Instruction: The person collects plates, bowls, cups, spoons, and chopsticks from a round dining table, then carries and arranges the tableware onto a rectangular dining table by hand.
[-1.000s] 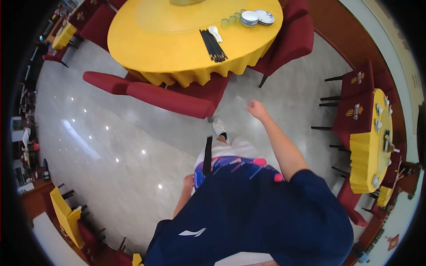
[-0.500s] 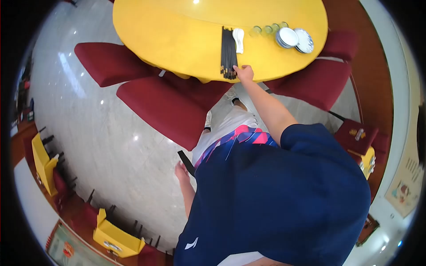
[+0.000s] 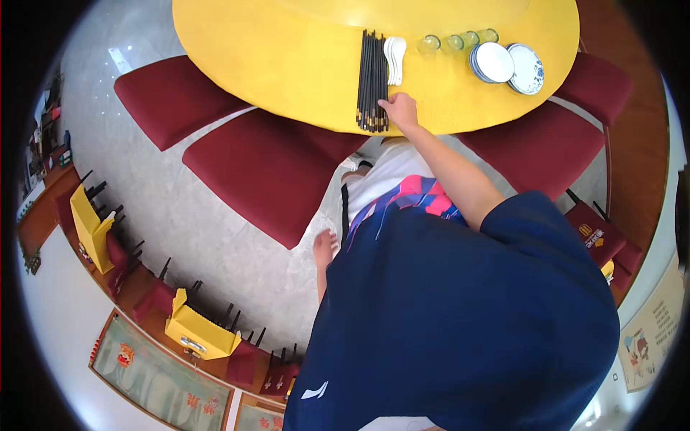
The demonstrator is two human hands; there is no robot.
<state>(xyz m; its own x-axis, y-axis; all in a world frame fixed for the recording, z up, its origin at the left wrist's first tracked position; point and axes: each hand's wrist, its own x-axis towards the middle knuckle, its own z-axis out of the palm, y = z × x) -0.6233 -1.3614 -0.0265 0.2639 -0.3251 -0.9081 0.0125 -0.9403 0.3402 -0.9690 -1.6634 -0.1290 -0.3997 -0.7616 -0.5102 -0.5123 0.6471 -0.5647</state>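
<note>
My right hand (image 3: 401,110) is at the near edge of the round yellow table (image 3: 287,79), its fingertips at the lower right end of a bundle of black chopsticks (image 3: 371,79). The fingers are pinched together there. White spoons (image 3: 394,60) lie stacked just right of the chopsticks. Further right are several green glasses (image 3: 453,43), a stack of white bowls (image 3: 493,62) and patterned plates (image 3: 526,69). My left hand (image 3: 325,246) hangs low beside my body, away from the table, its fingers apart and holding nothing.
Red chairs (image 3: 259,172) stand at the table's left side, and another red chair (image 3: 535,147) is at the right. Smaller tables with yellow cloths (image 3: 201,329) line the lower left. A framed panel (image 3: 162,363) is on the wall there.
I have come closer to the round table. My right hand has gone from hanging over the floor to the chopsticks' near end. My left hand remains low at my side.
</note>
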